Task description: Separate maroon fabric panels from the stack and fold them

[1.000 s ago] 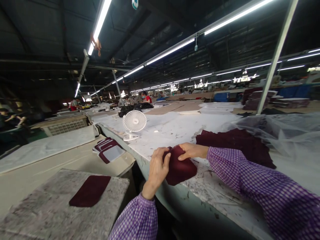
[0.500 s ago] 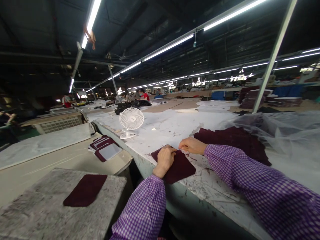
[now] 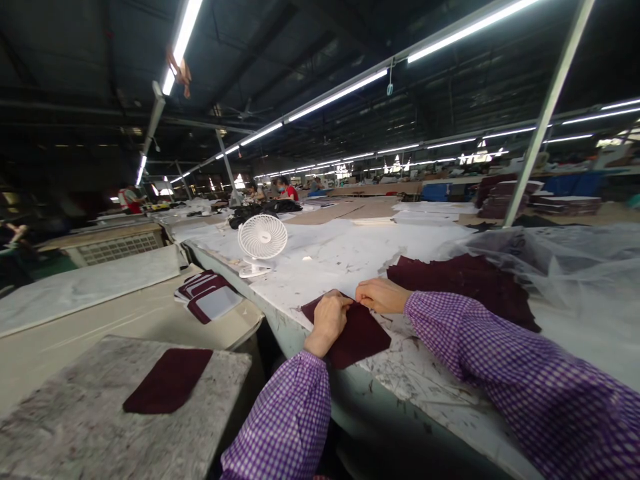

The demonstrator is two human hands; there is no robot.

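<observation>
A maroon fabric piece (image 3: 361, 337) with cut corners lies at the near edge of the white worktable, its front part reaching the table's edge. My left hand (image 3: 330, 321) rests on its left half, fingers bent and closed on it near the far edge. At that same far edge, my right hand (image 3: 384, 295) is closed in a pinch, its fingertips close to those of my left. The hands partly hide the edge between them. Behind my right forearm lies a larger maroon fabric heap (image 3: 465, 283) with ragged edges.
A small white fan (image 3: 263, 237) stands on the worktable (image 3: 340, 243). Left, a mottled board (image 3: 65, 407) bears another maroon piece (image 3: 169, 380); beyond it lie maroon-and-white pieces (image 3: 213, 299). Clear plastic sheeting (image 3: 565, 263) covers the right side. People (image 3: 289, 190) are farther back.
The view has shifted very slightly. Both hands stay at the far edge of the maroon fabric piece, with hardly any visible movement.
</observation>
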